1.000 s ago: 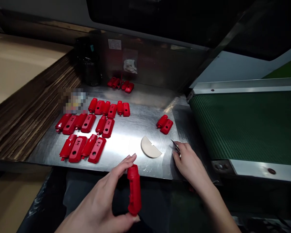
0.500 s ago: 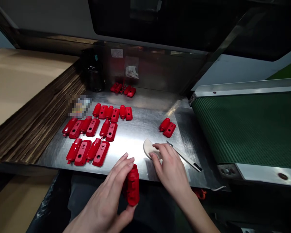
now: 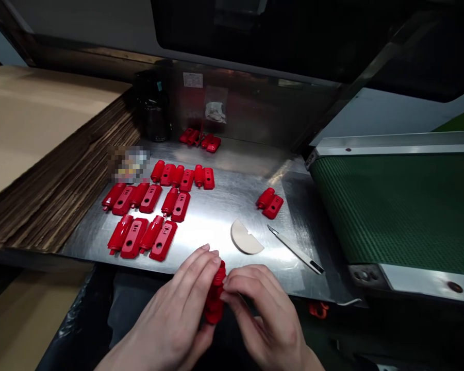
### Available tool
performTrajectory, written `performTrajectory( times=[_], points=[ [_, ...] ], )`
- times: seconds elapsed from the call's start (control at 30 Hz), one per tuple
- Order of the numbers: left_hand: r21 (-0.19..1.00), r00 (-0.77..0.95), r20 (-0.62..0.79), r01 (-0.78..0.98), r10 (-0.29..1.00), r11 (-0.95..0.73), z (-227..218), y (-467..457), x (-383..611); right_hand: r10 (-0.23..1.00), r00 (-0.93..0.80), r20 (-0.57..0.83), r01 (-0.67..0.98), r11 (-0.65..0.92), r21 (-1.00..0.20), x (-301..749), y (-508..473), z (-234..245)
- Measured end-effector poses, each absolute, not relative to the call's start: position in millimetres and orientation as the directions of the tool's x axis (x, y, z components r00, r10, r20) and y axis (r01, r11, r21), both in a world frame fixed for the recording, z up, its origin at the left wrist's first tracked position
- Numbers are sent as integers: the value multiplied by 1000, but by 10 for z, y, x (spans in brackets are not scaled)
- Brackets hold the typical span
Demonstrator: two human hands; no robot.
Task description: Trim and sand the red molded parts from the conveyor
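Both hands meet just below the front edge of the steel table point(image 3: 224, 216). My left hand point(image 3: 170, 319) is wrapped round a red plastic part point(image 3: 215, 296), held upright. My right hand point(image 3: 265, 319) pinches the same part near its top with bent fingers. Behind the hands, on the table, lie a pale half-round piece point(image 3: 245, 238) and a thin knife point(image 3: 296, 250); neither hand touches them.
Several red plastic parts point(image 3: 154, 206) lie in rows on the left of the table, one pair point(image 3: 269, 202) at the right and more point(image 3: 201, 140) at the back. A cardboard stack point(image 3: 42, 154) borders the left; a green conveyor belt point(image 3: 402, 206) the right.
My right hand let go of the knife, passed over the pale half-round piece and came back to grip the red part. My left hand kept hold of the part, now more upright.
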State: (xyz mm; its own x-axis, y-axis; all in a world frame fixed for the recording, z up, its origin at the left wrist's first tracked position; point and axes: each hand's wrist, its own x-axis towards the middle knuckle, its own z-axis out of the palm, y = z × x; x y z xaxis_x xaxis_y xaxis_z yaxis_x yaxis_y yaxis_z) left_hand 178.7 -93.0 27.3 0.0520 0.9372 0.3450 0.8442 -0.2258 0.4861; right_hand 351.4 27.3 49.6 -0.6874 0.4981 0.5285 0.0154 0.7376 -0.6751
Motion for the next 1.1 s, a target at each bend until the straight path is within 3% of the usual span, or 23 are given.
performTrajectory(
  times=[0.23,0.3,0.43,0.53,0.73,0.93,1.1],
  points=[
    [373,77,355,903,932,-216,221,-908,1826,483,-749,454,160,796,-584,3557,322,531],
    [406,82,362,883,929,-236,230,-909,1826,555,-717,421,225,757,-613,3624,414,517],
    [543,65,327,803,943,-244,280,-912,1799,787,-493,371,385,580,-718,3760,594,466],
    [595,57,334,761,941,-257,274,-907,1790,839,-465,283,398,484,-779,3782,593,476],
    [583,96,328,762,940,-281,263,-900,1782,637,-712,297,227,608,-761,3677,462,610],
    [526,191,293,786,937,-324,356,-911,1722,436,-864,251,198,754,-626,3680,615,693],
    [476,223,320,803,921,-359,329,-893,1693,341,-916,209,209,854,-475,3702,673,773]
  ],
)
